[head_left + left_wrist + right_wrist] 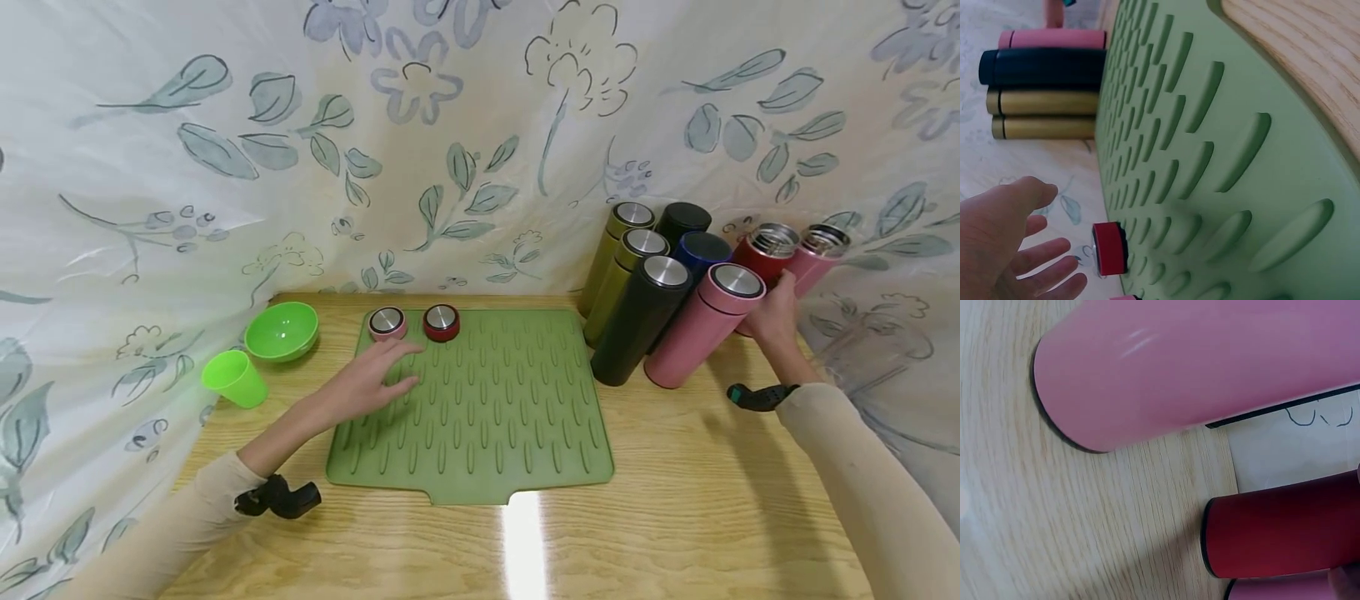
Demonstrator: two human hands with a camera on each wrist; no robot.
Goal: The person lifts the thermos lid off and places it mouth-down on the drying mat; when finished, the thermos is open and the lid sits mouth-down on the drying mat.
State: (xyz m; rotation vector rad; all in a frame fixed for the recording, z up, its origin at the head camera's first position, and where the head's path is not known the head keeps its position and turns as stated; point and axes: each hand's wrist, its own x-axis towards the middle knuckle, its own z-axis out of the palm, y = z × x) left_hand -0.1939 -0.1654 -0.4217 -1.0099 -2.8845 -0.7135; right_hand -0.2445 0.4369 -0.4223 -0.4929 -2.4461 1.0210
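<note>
At the far right of the head view, my right hand (776,315) grips the red vacuum flask (759,257), whose top has no lid. Fingers appear on both sides of this flask in the right wrist view, where its base stands by the back of the table. Just right of it is a lidless pink flask (816,265). My left hand (367,385) hovers over the green ribbed mat (487,433) with fingers spread and nothing held. Near its fingertips, a red lid (442,322) and a pink lid (387,323) rest on the mat's back left corner.
Several capped flasks crowd right of the mat, with a black one (637,325) and a pink one (701,329) in front and a gold one (622,279) behind. A green bowl (282,333) and green cup (236,379) sit left. Floral sheeting (450,150) hangs behind.
</note>
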